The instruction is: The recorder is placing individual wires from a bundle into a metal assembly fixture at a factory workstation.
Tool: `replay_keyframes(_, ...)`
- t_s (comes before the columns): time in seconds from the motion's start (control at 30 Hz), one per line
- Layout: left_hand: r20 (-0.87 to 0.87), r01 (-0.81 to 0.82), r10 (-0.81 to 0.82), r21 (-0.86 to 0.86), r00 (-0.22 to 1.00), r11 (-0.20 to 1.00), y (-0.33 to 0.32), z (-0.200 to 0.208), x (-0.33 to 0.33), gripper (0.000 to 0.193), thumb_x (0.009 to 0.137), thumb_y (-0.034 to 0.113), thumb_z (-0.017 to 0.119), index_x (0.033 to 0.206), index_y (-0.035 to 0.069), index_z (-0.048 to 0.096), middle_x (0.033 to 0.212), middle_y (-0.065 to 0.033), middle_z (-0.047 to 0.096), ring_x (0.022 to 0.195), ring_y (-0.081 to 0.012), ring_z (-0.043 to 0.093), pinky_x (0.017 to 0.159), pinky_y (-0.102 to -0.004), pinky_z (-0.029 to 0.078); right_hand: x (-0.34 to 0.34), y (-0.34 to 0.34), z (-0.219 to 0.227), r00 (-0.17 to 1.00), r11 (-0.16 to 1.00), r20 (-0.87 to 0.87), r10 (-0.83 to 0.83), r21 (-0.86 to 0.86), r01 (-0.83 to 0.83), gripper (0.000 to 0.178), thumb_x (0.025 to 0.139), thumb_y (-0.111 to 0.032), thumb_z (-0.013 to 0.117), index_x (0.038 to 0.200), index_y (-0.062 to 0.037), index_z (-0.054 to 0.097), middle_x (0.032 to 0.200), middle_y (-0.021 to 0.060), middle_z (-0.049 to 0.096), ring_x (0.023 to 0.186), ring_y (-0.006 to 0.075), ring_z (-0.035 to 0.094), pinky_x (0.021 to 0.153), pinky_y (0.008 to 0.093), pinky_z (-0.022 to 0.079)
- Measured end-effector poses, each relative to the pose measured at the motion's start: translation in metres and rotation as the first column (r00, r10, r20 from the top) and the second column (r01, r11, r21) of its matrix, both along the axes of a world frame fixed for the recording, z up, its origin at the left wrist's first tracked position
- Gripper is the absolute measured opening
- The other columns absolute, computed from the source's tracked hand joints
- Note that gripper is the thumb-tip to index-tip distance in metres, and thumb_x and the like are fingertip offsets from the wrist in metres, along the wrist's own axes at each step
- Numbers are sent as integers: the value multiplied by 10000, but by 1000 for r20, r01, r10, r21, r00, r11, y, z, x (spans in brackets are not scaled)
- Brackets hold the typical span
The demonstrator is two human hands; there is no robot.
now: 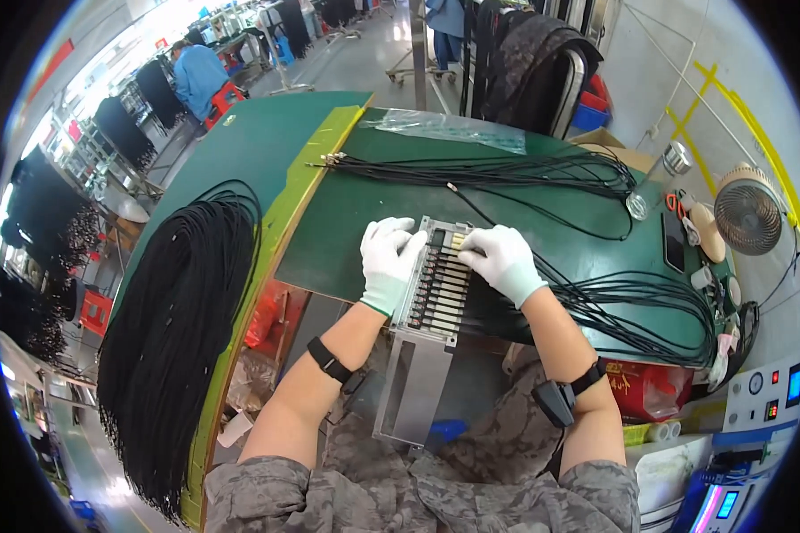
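Observation:
A long metal fixture [428, 330] stands upright in front of me, its top face set with a row of several narrow slots holding small dark and pale parts. My left hand [388, 259], in a white glove, rests against its upper left edge, fingers loosely bent and thumb apart from them. At the upper right end of the slots, my gloved right hand [501, 258] has thumb and forefinger pinched together over the pale parts. What sits between those fingertips is hidden. A thin black cable [473, 203] runs down toward the right hand and passes behind it.
Black cable bundles lie on the green table [347, 240]: one along the back [507, 169], one at right [649, 302]. A big black cable bundle [182, 320] hangs over the left table. A clear bottle [656, 182], scissors [676, 204], phone [674, 242] and fan [748, 211] stand right.

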State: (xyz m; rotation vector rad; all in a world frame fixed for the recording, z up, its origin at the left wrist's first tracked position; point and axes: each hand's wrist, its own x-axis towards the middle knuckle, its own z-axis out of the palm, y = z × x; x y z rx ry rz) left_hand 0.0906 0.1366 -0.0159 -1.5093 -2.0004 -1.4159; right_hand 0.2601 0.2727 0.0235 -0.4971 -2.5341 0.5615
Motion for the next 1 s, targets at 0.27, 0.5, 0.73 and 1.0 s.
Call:
replay_keyframes(0.27, 48, -120, 124, -89, 991, 989, 3, -11, 2, 236, 913, 259, 570, 895, 60, 694, 966, -91, 685, 940, -264, 615, 974, -408, 382, 6, 14, -4, 987, 984, 134, -89, 163, 66, 160, 816, -289, 621, 788, -146, 688, 722, 78, 662, 748, 290, 614, 701, 411, 464)
replay_keyframes(0.5, 63, -124, 136, -169, 989, 978, 4, -18, -1, 228, 942, 255, 520, 955, 99, 686, 893, -36, 670, 886, -218, 617, 1059, -442, 302, 2, 15, -4, 962, 965, 252, -109, 258, 42, 163, 829, -295, 601, 779, -170, 691, 730, 56, 664, 772, 259, 614, 710, 394, 448)
replay_keyframes(0.73, -2, 0, -1, -164, 1000, 986, 9, -10, 1, 249, 918, 334, 555, 1030, 173, 709, 1094, -126, 643, 1057, -302, 562, 1087, -474, 269, -2, 11, -5, 975, 958, 195, -109, 282, 51, 162, 823, -287, 622, 765, -155, 695, 710, 58, 657, 762, 273, 606, 704, 406, 467)
replay_keyframes(1.0, -286, 10, -156, -451, 945, 893, 12, 13, 16, 295, 848, 478, 613, 1074, 325, 725, 1371, -188, 498, 1312, -410, 372, 1143, -556, 94, 2, 27, -9, 971, 950, 66, -228, 236, 207, 157, 788, -326, 668, 787, -171, 696, 790, 55, 656, 819, 280, 602, 723, 412, 472)
